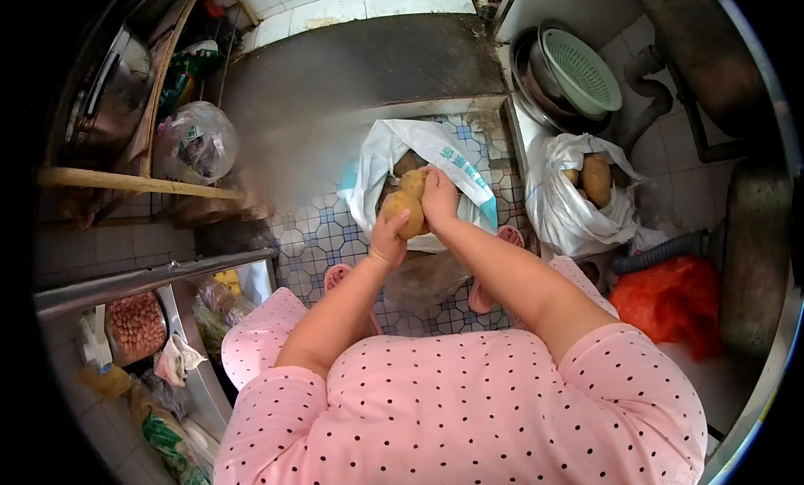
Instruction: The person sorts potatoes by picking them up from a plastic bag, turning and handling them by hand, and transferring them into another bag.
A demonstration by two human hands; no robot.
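Note:
My left hand (pixel 391 239) is closed round a potato (pixel 403 210), its fingers along the lower left side. Just above it, my right hand (pixel 438 197) grips a second potato (pixel 412 182) from the right. The two potatoes touch each other. Both hands are over the mouth of a white plastic bag (pixel 381 141) with blue print, which stands open on the tiled floor. More potatoes (pixel 405 164) lie inside it, partly hidden by my hands.
At the right, another white bag (pixel 557 208) holds potatoes below stacked basins and a green colander (pixel 580 70). A red plastic bag (pixel 670 301) lies near a grey hose (pixel 662 255). Wooden shelving (pixel 138 182) stands left, above an open drawer with a peanut container (pixel 136 326).

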